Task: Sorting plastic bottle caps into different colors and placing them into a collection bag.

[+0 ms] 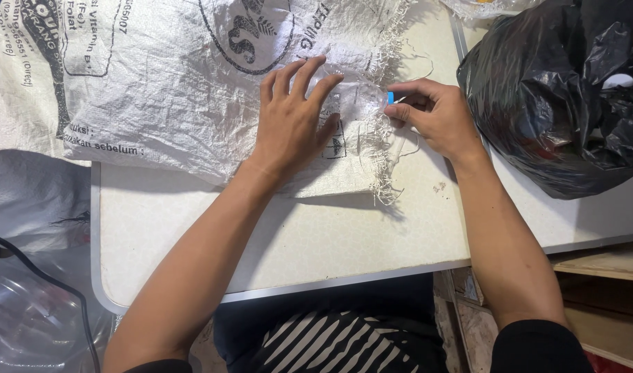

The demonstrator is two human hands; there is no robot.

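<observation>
Hands, two of them, work at one white table (pixel 295 242) seen from above. One white woven sack (pixel 171 90) with dark print lies across the table's far left part and hangs over its left edge, its frayed open end reaching toward the table's middle. What is inside the sack cannot be seen. On that frayed end lies one crumpled clear plastic bottle (pixel 354 103). The left hand (pixel 292 121) rests flat on the bottle and sack, fingers spread wide, gripping nothing. Just right of it the right hand (pixel 434 117) pinches the bottle's small blue cap (pixel 391 97) between thumb and fingertips, the other fingers curled in. At the table's far right corner sits one black plastic bag (pixel 558 90), bulging, with a small white thing showing at its open top; the rest of its contents are hidden. Below the table's left edge lies clear plastic sheeting (pixel 33 311).
</observation>
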